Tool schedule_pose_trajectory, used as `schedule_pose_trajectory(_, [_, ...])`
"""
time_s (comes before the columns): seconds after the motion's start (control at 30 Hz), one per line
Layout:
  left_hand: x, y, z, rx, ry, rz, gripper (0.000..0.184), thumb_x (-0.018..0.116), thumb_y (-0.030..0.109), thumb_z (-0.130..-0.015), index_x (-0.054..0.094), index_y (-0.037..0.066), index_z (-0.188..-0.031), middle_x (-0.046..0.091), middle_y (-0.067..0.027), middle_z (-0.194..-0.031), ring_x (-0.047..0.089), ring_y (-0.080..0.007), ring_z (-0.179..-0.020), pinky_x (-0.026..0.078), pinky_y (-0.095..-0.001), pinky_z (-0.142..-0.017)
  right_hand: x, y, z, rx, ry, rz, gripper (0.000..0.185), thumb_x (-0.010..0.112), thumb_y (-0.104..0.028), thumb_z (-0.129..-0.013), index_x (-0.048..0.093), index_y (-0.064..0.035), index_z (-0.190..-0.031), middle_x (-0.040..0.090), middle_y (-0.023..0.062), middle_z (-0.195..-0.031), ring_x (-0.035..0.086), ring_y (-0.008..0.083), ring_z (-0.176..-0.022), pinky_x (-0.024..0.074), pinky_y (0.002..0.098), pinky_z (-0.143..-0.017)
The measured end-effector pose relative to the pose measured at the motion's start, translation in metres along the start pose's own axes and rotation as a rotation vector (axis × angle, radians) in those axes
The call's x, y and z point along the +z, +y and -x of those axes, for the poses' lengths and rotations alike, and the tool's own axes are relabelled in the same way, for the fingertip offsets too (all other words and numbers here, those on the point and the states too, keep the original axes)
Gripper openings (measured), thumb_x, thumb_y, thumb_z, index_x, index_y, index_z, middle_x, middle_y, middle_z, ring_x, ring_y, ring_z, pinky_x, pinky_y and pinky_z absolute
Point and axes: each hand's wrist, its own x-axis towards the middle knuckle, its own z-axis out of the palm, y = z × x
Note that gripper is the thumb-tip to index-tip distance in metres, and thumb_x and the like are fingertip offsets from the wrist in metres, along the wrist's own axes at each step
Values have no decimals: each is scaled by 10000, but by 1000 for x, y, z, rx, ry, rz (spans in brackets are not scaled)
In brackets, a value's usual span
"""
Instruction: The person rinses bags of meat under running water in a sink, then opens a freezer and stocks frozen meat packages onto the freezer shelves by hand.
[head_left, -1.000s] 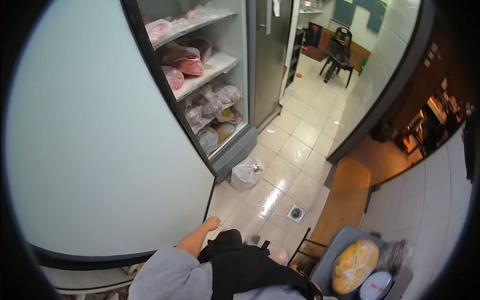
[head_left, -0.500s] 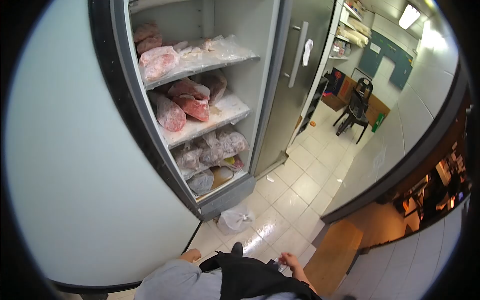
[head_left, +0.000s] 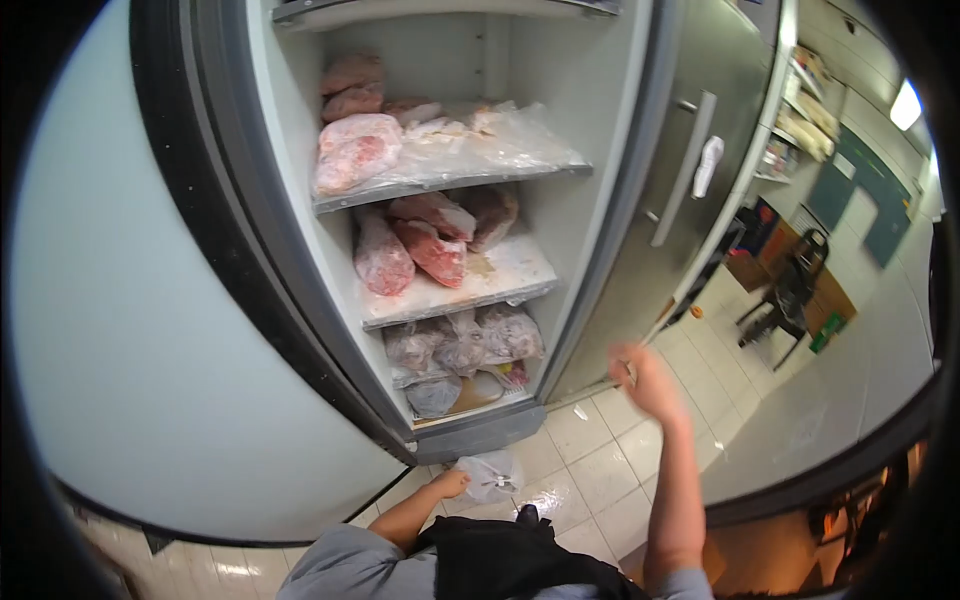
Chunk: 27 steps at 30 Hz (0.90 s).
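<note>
My left hand [head_left: 452, 483] is low in front of me, its fingers curled in, with nothing visible in them. In the view it lies at the left edge of a tied white plastic bag [head_left: 492, 478] on the floor; whether they touch cannot be told. My right hand [head_left: 645, 382] is raised, its bent fingers smeared by motion, in front of the steel door's lower edge. Ahead stands an open upright freezer [head_left: 475, 440]. Its shelves bear frosted meat pieces [head_left: 358, 150], red meat chunks [head_left: 435, 250] and bagged frozen goods [head_left: 460, 342].
A pale freezer door [head_left: 200, 330] stands open on the left. To the right are a closed steel door [head_left: 650, 170] with a long handle and a tiled floor [head_left: 600, 470]. Farther back are a dark chair [head_left: 790, 295], cardboard, and stocked shelves [head_left: 805, 130].
My right hand has risen and reached forward from my side. My left arm has extended toward the bag. The view has turned left and come closer to the freezer.
</note>
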Motion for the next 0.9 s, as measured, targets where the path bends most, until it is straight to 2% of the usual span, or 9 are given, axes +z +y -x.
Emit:
schedule_pose_trajectory(0.2, [56,-92,104,-245,296,-50,246,533,221,-773,639,103,-960,632,-120,-980,580,-321,-932,448,-393,-833,-82,-116,-223,-568,310,57,401,437,-307,-910,529,7,-1142,522,176,-1188,467,323,-1126,365,379,-946])
schedule_pose_trajectory(0.27, [87,-105,155,-452,493,-90,259,505,191,-818,611,42,-1001,644,-107,-924,614,-238,-839,484,-351,-756,-64,-119,-293,-703,290,119,485,339,-386,-934,493,-13,-1203,471,164,-1261,401,316,-1204,300,394,-1008])
schedule_pose_trajectory(0.33, [109,-72,199,-934,780,609,229,503,131,-806,615,18,-971,644,-120,-794,621,-204,-676,500,-337,-602,-46,-118,-349,-693,152,211,537,267,-437,-938,453,-50,-1259,421,147,-1316,347,309,-1248,244,411,-1042])
schedule_pose_trajectory(0.4, [147,-35,238,-1031,1051,902,256,532,145,-748,610,22,-959,646,-129,-748,633,-231,-689,505,-341,-625,-28,-95,-389,-737,113,314,575,251,-477,-926,489,-51,-1229,445,145,-1297,382,309,-1226,277,399,-1024])
schedule_pose_trajectory(0.47, [195,10,264,-1123,1170,865,252,545,163,-747,613,0,-928,642,-140,-745,631,-242,-671,502,-356,-624,-57,-103,-391,-199,-344,612,556,315,-474,-911,536,-37,-1174,471,157,-1267,412,306,-1203,317,382,-996])
schedule_pose_trajectory(0.53, [270,42,278,-1206,1185,621,256,477,195,-810,625,-13,-790,609,-128,-639,563,-188,-522,438,-327,-458,-44,-59,-451,-318,-419,798,611,341,-527,-882,604,-4,-1057,548,209,-1141,504,325,-1104,393,398,-910])
schedule_pose_trajectory(0.57, [292,84,285,-1259,1107,814,232,505,198,-770,632,7,-803,630,-165,-734,630,-282,-692,490,-395,-627,-51,-75,-446,-347,-409,795,611,341,-527,-882,604,-4,-1057,548,209,-1141,504,325,-1104,393,398,-910])
schedule_pose_trajectory(0.7, [401,174,278,-1244,512,594,267,467,218,-813,626,7,-852,629,-181,-838,620,-265,-791,488,-380,-675,-67,-114,-439,-411,-143,628,441,480,-402,-838,645,3,-895,617,216,-934,594,346,-903,468,428,-745])
schedule_pose_trajectory(0.9, [416,197,247,-1270,580,720,291,488,256,-815,607,18,-934,629,-185,-857,614,-270,-787,483,-384,-688,-51,-161,-463,-509,226,385,234,485,-107,-768,651,-30,-913,647,147,-936,610,318,-921,484,405,-762])
